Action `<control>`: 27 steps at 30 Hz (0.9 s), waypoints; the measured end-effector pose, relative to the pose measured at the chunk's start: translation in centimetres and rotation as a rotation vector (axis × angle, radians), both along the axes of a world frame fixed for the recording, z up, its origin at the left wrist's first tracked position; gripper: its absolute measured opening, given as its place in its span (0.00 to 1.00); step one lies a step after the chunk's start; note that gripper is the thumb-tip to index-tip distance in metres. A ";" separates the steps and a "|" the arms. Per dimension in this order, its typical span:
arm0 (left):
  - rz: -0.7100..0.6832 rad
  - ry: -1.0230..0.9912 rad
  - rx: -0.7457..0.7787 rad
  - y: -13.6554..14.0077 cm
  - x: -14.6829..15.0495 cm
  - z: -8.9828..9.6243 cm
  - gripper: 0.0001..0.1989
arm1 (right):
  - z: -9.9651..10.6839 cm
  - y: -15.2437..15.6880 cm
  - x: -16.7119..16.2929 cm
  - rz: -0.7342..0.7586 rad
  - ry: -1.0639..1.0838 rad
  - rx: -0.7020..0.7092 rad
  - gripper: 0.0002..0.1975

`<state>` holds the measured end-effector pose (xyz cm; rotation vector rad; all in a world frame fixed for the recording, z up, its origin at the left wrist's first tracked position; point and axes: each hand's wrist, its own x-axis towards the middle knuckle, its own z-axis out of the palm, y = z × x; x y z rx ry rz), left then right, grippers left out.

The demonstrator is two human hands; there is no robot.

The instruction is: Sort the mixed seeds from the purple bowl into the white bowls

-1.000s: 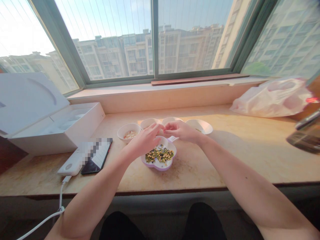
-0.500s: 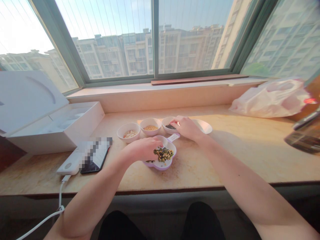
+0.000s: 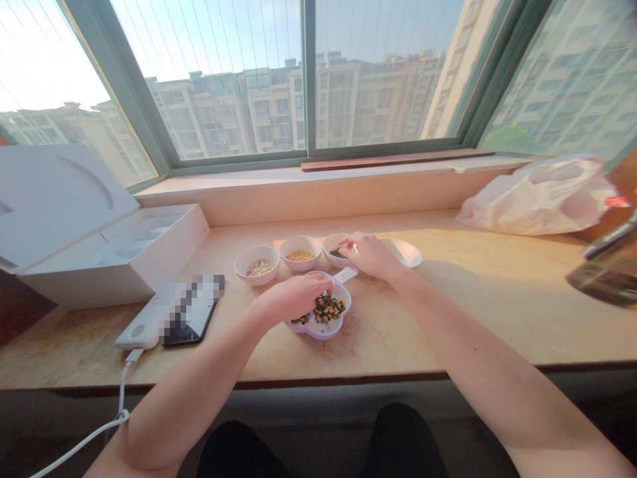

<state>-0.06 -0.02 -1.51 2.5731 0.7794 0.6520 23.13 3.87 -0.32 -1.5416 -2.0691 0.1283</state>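
My left hand (image 3: 303, 295) reaches down into a white dish with a purple outside (image 3: 343, 292) and a short handle. Its fingers are bent together among mixed beans and grains (image 3: 329, 309); what they pinch is hidden. My right hand (image 3: 371, 255) is over the rim of a small white bowl (image 3: 330, 241) holding dark beans (image 3: 338, 252). Its fingers are drawn together there, and whatever is between them is too small to make out. Left of that bowl stand a bowl of yellow grains (image 3: 300, 256) and a bowl of pale flat pieces (image 3: 259, 268).
Partly behind my right hand is a white plate (image 3: 409, 252). An open white box (image 3: 114, 255), a phone (image 3: 192, 325) and a white power bank with a cable (image 3: 137, 330) lie left. A plastic bag (image 3: 542, 196) and a dark glossy vessel (image 3: 604, 269) are right.
My left hand has shifted slightly up and right in the dish, showing more of the mixture. My right hand stays at the dark-bean bowl with its fingers slightly moved.
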 end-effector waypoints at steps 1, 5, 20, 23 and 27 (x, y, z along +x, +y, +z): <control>-0.015 0.039 0.001 -0.1 0.0 0.3 0.12 | 0.1 0.0 0.0 -0.001 0.005 0.004 0.11; 0.005 0.094 0.018 -0.4 0.0 1.3 0.17 | 0.5 -0.4 -0.2 -0.006 0.068 0.025 0.11; 0.147 -0.985 -0.871 -0.2 -0.1 3.9 0.20 | 1.3 -1.7 -1.6 0.189 0.411 -0.005 0.13; 0.174 -1.022 -0.950 0.1 -0.2 4.0 0.19 | 1.3 -2.1 -2.1 0.298 0.506 -0.057 0.16; 0.211 -1.019 -0.984 0.3 -0.4 3.8 0.17 | 1.1 -2.7 -2.7 0.388 0.574 -0.141 0.17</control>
